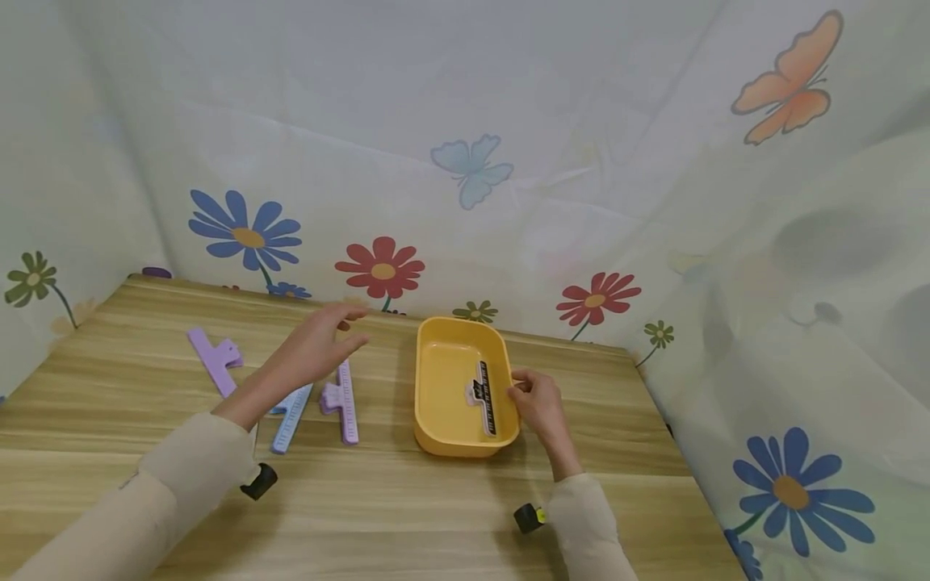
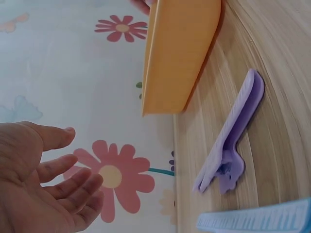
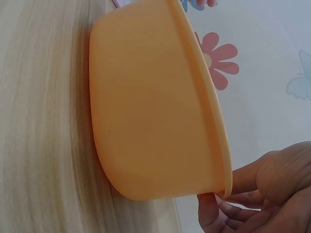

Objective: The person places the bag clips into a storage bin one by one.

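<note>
Pale sleeves (image 1: 192, 464) sit nearest my view; beyond, the left grip (image 1: 316, 347), loosely spread, holds nothing and is the nearer to the lilac clip (image 1: 348, 411), which lies toward me from it on the surface (image 1: 392, 516), long axis front-to-back. My right grip (image 1: 539, 399) pinches the one yellow tub (image 1: 454, 447) by its rim. I count four clips: lilac, one purple clip (image 1: 211, 361), one blue clip (image 1: 292, 421), one black-striped clip (image 1: 485, 399) inside

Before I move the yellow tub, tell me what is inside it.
Inside the yellow tub lies a clip, black and pale, toward the right side. Whatever is directly under the clip is covered and cannot be seen.
</note>
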A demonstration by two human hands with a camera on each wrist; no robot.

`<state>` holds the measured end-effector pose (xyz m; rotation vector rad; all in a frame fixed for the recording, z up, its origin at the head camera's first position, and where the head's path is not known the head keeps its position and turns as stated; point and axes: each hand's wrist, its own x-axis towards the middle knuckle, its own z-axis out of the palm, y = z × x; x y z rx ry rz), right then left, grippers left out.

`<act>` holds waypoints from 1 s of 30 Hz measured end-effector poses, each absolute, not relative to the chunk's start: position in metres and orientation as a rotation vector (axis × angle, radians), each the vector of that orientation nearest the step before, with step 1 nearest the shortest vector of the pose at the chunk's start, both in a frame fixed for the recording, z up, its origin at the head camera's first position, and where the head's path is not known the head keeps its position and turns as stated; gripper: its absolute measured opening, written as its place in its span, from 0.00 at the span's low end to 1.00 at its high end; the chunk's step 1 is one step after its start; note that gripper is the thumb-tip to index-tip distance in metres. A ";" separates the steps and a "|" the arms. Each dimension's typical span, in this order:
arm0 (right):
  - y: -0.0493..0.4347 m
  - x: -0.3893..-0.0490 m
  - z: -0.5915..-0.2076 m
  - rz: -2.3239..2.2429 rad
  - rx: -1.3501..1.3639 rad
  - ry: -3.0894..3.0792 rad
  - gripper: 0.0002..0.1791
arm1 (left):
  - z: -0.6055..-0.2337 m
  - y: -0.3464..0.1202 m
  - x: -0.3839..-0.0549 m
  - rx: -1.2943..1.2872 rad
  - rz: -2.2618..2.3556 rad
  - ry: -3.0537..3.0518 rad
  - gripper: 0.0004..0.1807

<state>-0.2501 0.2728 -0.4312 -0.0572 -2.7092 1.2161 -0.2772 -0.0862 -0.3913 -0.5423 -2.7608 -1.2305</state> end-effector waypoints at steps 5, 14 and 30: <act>0.273 -0.249 -0.431 1.219 -0.044 -2.699 0.16 | -0.392 -0.098 -0.274 -0.529 -1.238 -2.756 0.28; 0.274 -0.250 -0.433 1.226 -0.059 -2.698 0.16 | -0.394 -0.120 -0.266 -0.484 -1.223 -2.766 0.29; 0.275 -0.250 -0.435 1.264 -0.072 -2.709 0.16 | -0.399 -0.155 -0.249 -0.445 -1.148 -2.766 0.29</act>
